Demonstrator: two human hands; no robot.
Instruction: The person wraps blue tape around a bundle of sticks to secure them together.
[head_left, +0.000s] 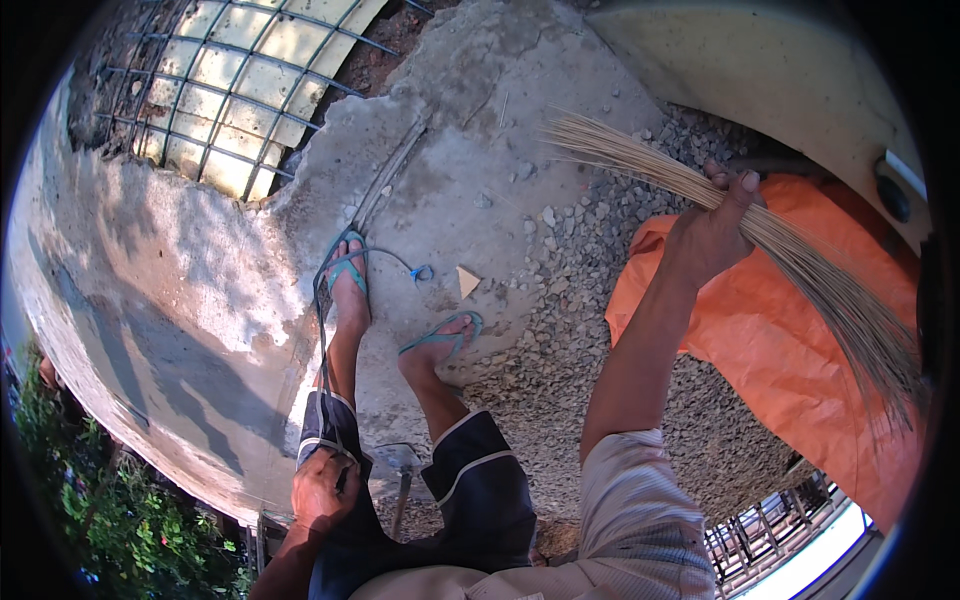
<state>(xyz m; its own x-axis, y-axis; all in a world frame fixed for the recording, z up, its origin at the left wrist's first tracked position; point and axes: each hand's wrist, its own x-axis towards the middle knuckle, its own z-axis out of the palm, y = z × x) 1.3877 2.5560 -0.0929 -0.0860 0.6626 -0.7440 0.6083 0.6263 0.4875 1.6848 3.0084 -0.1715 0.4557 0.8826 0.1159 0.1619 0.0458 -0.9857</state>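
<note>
My right hand (713, 232) is wrapped round the middle of a stick broom (800, 250), a bundle of thin tan sticks. One end of the bundle fans out toward the upper left over the concrete; the other end spreads darker at the right. My left hand (325, 487) is closed by my left thigh. From its fingers a dark flexible cord (319, 330) runs up past my left shin, bends near the sandalled foot, and stretches to a small blue piece (422, 272). What lies inside the left fist is partly hidden.
Gravel (570, 320) lies between my feet and an orange tarp (790, 330) at right. At upper left, a rebar grid (235, 90) covers a broken opening in the concrete (230, 290). A shovel (400, 470) stands near my legs; a tan shard (467, 281) lies by my right foot.
</note>
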